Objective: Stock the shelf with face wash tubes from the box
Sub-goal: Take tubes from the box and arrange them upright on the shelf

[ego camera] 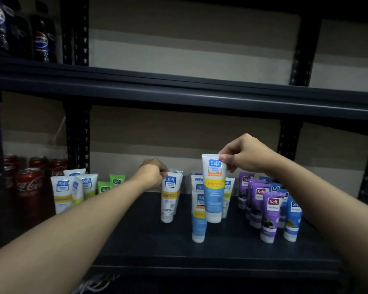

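Note:
My right hand (pixel 244 155) pinches the top seam of a blue and white Safi tube (pixel 214 192), held upright just above the dark shelf (pixel 147 236), behind another blue tube (pixel 199 221) in a short row. My left hand (pixel 152 174) grips the top of a white Safi tube (pixel 169 198) that stands cap down on the shelf. Purple tubes (pixel 269 217) and blue ones (pixel 293 219) stand in rows to the right. More white tubes (pixel 65 195) and green tubes (pixel 104 186) stand at the left. The box is out of view.
Red cola cans (pixel 28 183) sit at the far left of this shelf level. Dark cola bottles (pixel 42 41) stand on the upper shelf at top left. Black perforated uprights (pixel 78 141) frame the bay. The upper shelf board (pixel 179 88) overhangs close above my hands.

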